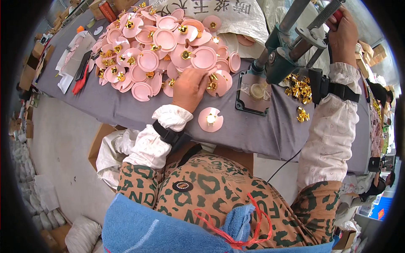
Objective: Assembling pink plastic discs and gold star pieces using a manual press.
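Note:
A large heap of pink plastic discs, many with gold metal clips, covers the table's far left side. At its near edge my left hand is closed, fingertips pinching what looks like the rim of a pink disc; its thumb side is partly hidden. My right hand is raised at the right, wrapped round a red lever knob on a green hand press. Beneath the press head, a round clear piece rests on the base plate. One separate pink disc with a shiny centre lies near the table's front edge.
Loose gold clips lie right of the press, with a smaller cluster nearer me. A black knife-like tool and red-handled tool sit at left. White woven sacks lie behind the heap. A dark cable hangs at the front edge.

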Available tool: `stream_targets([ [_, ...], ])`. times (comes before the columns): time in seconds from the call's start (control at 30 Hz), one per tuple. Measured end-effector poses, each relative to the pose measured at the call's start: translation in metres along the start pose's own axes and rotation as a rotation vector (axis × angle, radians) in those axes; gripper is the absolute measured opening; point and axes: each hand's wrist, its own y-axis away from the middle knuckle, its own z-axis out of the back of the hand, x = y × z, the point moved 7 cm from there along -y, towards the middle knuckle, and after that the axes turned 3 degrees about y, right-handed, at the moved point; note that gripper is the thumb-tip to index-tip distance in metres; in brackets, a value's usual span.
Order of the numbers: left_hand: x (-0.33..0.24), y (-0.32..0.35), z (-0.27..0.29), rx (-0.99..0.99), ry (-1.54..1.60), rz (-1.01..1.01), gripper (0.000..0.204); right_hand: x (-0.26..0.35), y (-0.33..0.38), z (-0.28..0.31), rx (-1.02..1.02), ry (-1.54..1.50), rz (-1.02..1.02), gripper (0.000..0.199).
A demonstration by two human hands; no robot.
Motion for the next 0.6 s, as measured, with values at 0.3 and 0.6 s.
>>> stream_targets([
  [0.3,-0.027,0.021,-0.109,0.341,0.793,0.693,0.023,-0.017,-0.029,0.023,-0.001,-0.024,0.002,0.017],
  [0.6,-0.055,-0.003,-0.134,0.324,0.303,0.424,0.036,-0.014,-0.027,0.024,0.071,-0.006,0.040,0.025],
])
